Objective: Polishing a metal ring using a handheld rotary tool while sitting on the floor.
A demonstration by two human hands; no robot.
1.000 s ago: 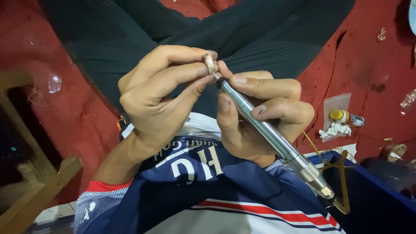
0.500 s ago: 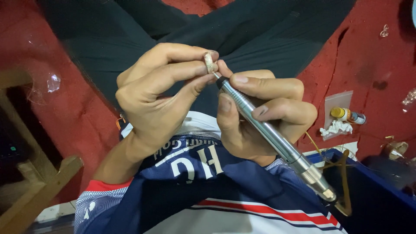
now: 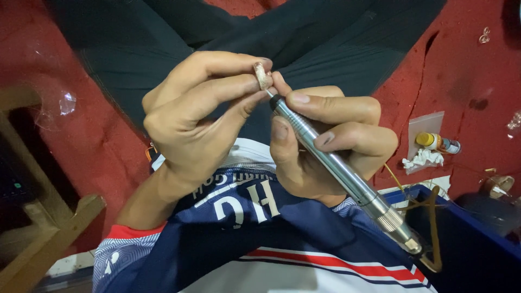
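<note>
Rotary handpiece [image 3: 336, 163] tip up-left toward ring [image 3: 262, 75]

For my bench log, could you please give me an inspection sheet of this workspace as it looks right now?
Surface: red floor covering, speckled with debris.
Job's things: small pale piece; silver pen-shaped rotary tool, tip at the piece.
Clutter: small yellow-capped bottle, white crumpled wad, clear plastic bag.
Grippers: left hand pinches the piece; right hand grips the tool.
Cables: thin brownish cord by the tool's rear end.
Surroundings: wooden frame, blue box edge.
</note>
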